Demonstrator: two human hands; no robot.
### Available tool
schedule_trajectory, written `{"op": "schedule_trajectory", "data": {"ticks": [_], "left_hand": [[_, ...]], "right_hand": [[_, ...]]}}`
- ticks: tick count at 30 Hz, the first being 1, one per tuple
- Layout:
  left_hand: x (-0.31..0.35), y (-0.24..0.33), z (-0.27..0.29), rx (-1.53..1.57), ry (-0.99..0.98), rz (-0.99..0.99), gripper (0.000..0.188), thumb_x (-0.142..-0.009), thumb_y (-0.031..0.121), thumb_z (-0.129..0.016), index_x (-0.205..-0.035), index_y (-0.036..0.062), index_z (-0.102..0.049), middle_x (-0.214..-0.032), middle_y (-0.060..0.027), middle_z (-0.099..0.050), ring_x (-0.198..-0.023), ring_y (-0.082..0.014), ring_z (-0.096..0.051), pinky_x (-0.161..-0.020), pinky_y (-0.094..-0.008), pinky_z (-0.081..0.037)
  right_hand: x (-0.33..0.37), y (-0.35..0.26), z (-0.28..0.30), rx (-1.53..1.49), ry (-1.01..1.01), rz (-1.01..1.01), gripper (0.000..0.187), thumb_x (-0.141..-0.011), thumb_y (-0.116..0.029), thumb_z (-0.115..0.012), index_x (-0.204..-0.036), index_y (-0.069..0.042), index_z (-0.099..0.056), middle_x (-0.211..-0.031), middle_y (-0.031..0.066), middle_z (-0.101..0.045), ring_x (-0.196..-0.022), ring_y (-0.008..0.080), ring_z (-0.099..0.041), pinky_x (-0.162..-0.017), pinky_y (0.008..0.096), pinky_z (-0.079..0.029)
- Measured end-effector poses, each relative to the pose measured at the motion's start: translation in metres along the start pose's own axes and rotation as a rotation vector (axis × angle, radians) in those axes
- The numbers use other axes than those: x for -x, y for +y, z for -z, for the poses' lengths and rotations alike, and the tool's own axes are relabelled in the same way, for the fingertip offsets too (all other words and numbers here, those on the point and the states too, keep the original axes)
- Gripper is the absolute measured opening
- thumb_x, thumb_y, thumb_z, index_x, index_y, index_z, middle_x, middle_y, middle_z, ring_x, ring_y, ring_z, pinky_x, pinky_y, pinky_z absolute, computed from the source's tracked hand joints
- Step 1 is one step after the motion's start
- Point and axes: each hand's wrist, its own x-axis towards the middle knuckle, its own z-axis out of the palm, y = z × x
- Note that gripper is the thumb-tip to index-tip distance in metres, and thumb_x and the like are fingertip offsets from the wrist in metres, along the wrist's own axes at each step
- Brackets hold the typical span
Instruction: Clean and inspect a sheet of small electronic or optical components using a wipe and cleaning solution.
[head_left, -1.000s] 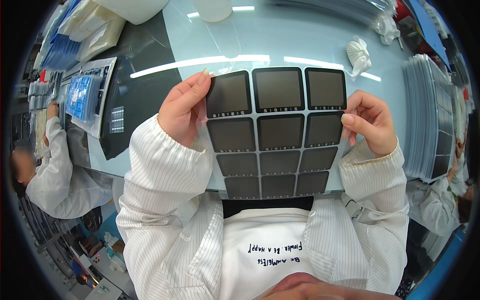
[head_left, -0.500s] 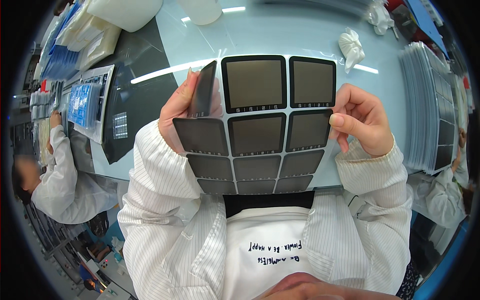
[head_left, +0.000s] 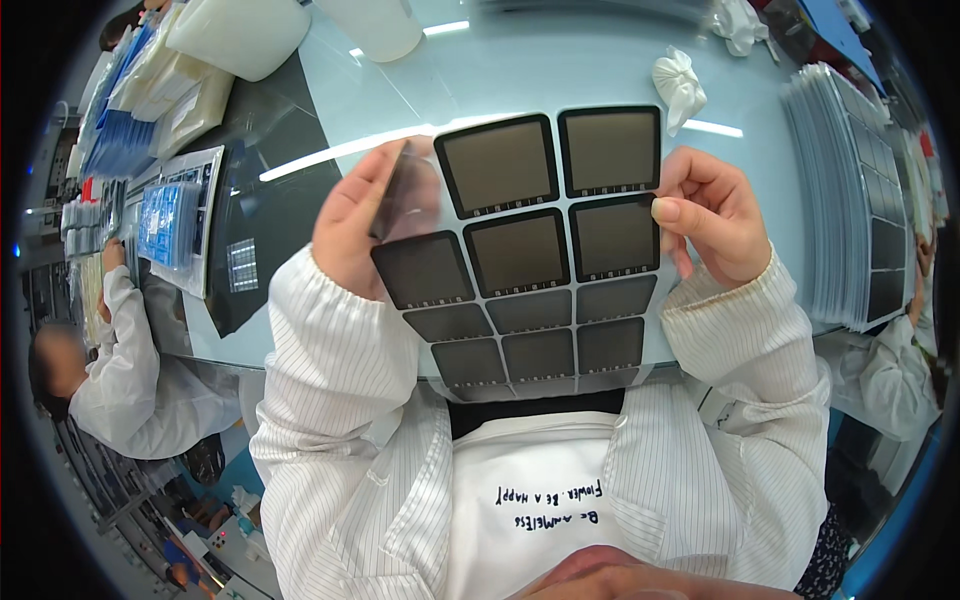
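Observation:
A flexible clear sheet with rows of dark, black-bordered rectangular panels (head_left: 515,252) is held up in front of my chest, above the table. My left hand (head_left: 350,222) grips its left edge, where the sheet curls up and one panel is seen nearly edge-on; some of those fingers show blurred behind the clear film. On the other side, my right hand (head_left: 715,218) pinches the right edge between thumb and curled fingers. The sheet's lower rows bend down toward my body and overlap the table's front edge.
A tall stack of similar panel sheets (head_left: 835,210) stands at the right. Crumpled white wrapping (head_left: 680,90) and a translucent cup (head_left: 375,28) lie farther back. At left are a dark mat (head_left: 270,200), a blue wrapped pack (head_left: 168,225) and piled folders. A co-worker (head_left: 150,400) sits at far left.
The sheet has tilted, its lower rows swinging to the right and its left edge curling more steeply. Both hands keep their hold on it. The whole view has shifted slightly.

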Motion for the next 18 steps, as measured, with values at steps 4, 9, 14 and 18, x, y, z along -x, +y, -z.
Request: {"op": "schedule_trajectory", "data": {"ticks": [4,9,14,18], "left_hand": [[0.001,-0.004,0.003,-0.054,0.034,0.092,0.033,-0.098,0.026,-0.043,-0.12,0.0032,-0.055,-0.102,-0.0096,-0.063,-0.084,-0.0177,-0.061,-0.076,-0.0266,-0.051],[0.008,-0.006,-0.017,-0.057,-0.158,-0.108,0.056,-0.097,0.046,-0.035,-0.124,-0.0009,-0.05,-0.108,-0.0112,-0.061,-0.104,-0.0217,-0.057,-0.094,-0.0349,-0.043],[0.004,0.0,-0.014,-0.327,-0.155,-0.179,0.049,-0.095,0.033,-0.05,-0.126,-0.0053,-0.047,-0.092,-0.0051,-0.06,-0.085,-0.0145,-0.056,-0.084,-0.0281,-0.044],[-0.002,0.004,-0.007,-0.433,-0.04,-0.393,0.035,-0.097,0.018,-0.045,-0.122,-0.0059,-0.05,-0.079,-0.0051,-0.057,-0.074,-0.0138,-0.053,-0.072,-0.0267,-0.043]], "right_hand": [[0.002,-0.001,-0.001,-0.047,0.068,-0.099,0.012,-0.086,-0.009,-0.06,-0.082,-0.001,-0.052,-0.058,0.0048,-0.057,-0.036,0.0073,-0.046,-0.034,0.0183,-0.036],[-0.001,0.002,-0.005,-0.058,0.074,-0.138,0.012,-0.086,-0.01,-0.059,-0.081,-0.001,-0.053,-0.058,0.0047,-0.057,-0.036,0.0074,-0.046,-0.035,0.0181,-0.035],[0.0,0.002,-0.007,-0.085,0.064,-0.158,0.012,-0.086,-0.01,-0.06,-0.081,-0.002,-0.053,-0.058,0.0046,-0.057,-0.037,0.0071,-0.047,-0.036,0.0176,-0.036],[0.002,0.0,-0.014,-0.092,0.053,-0.166,0.012,-0.086,-0.01,-0.061,-0.082,-0.002,-0.053,-0.06,0.0045,-0.057,-0.042,0.0069,-0.052,-0.036,0.0169,-0.037]]}}
